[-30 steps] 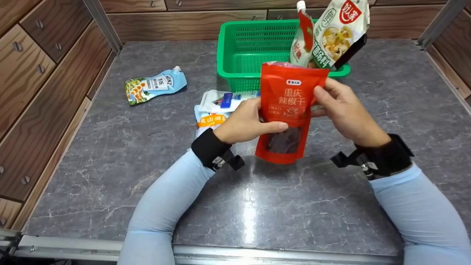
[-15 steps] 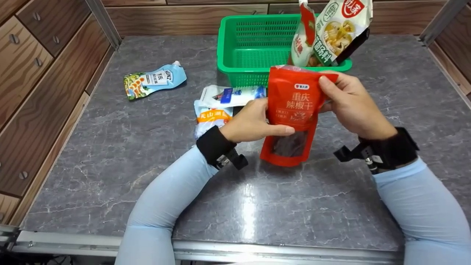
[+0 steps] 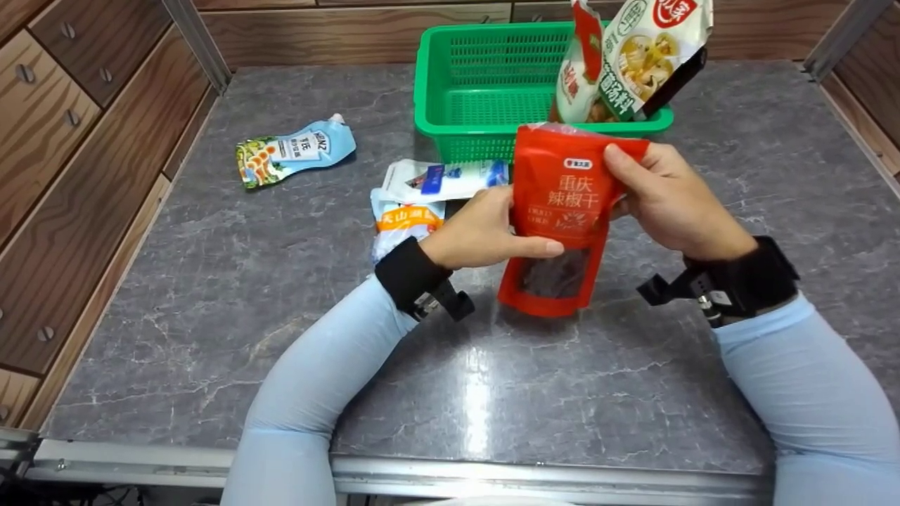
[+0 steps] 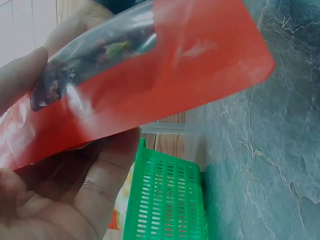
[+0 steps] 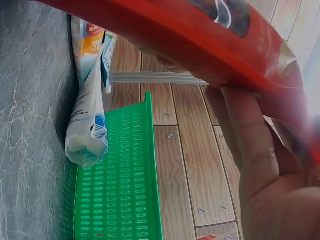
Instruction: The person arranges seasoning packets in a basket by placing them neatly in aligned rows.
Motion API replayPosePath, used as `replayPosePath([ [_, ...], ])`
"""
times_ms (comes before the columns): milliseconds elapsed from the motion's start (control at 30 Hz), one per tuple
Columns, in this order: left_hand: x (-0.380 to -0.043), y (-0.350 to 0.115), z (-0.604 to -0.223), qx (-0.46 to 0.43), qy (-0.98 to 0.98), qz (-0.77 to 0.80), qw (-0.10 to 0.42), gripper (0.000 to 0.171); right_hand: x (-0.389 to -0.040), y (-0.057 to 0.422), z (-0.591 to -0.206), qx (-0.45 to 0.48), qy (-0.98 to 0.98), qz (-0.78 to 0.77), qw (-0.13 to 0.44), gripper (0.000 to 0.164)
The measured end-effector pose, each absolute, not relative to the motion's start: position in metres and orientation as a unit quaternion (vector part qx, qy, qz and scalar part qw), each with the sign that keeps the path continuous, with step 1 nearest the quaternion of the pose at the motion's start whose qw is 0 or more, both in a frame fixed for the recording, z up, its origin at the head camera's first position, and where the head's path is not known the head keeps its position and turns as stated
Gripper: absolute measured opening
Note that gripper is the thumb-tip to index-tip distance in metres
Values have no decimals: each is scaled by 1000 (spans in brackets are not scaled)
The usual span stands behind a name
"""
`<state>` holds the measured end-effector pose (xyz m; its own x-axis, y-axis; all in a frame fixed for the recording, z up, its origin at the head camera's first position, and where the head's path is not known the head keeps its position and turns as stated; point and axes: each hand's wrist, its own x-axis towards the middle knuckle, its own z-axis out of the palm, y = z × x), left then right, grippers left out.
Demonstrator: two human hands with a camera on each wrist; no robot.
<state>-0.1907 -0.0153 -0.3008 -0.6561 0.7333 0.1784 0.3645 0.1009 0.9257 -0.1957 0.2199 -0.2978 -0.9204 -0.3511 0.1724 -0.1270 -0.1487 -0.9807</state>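
Note:
Both hands hold up a red pouch of dried chilies (image 3: 555, 211), its dark contents showing through a clear window near the bottom. On the pouch's left side the left hand (image 3: 485, 235) grips it, thumb across the front and fingers behind. The right hand (image 3: 668, 197) pinches the upper right corner between thumb and fingers. In the left wrist view the pouch's red bottom (image 4: 215, 55) stands off the grey tabletop. From the right wrist, the fingers (image 5: 255, 135) support the pouch (image 5: 200, 45) from behind.
Behind the pouch stands a green basket (image 3: 464, 147) holding a red-and-white spouted pouch (image 3: 580, 77) and a white soup-seasoning packet (image 3: 643, 63). A white-and-blue packet (image 3: 457, 179) and an orange-banded bag (image 3: 408, 221) lie before it. A blue Heinz pouch (image 3: 299, 149) lies at left.
The red pouch and both hands shifted slightly right in the head view between one second and half a second ago. Since then they have hardly moved, while the view has tipped slightly.

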Motion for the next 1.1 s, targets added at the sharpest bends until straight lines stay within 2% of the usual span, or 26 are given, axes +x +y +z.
replayPosePath([
  [467,-193,-18,-299,366,716,560,199,50,-195,220,-297,-194,641,-738,83,41],
  [667,-206,-30,-302,370,713,561,200,45,-196,221,-296,-187,644,-739,69,42],
  [800,-220,-41,-305,364,705,580,185,36,-198,221,-296,-193,637,-742,77,41],
  [933,-232,-51,-299,314,715,605,158,43,-199,223,-295,-207,628,-745,88,39],
  [1000,-240,-55,-295,279,731,610,128,47,-199,224,-294,-213,619,-750,95,38],
  [1100,-254,-62,-291,220,763,604,64,45,-202,223,-293,-222,609,-754,105,36],
])
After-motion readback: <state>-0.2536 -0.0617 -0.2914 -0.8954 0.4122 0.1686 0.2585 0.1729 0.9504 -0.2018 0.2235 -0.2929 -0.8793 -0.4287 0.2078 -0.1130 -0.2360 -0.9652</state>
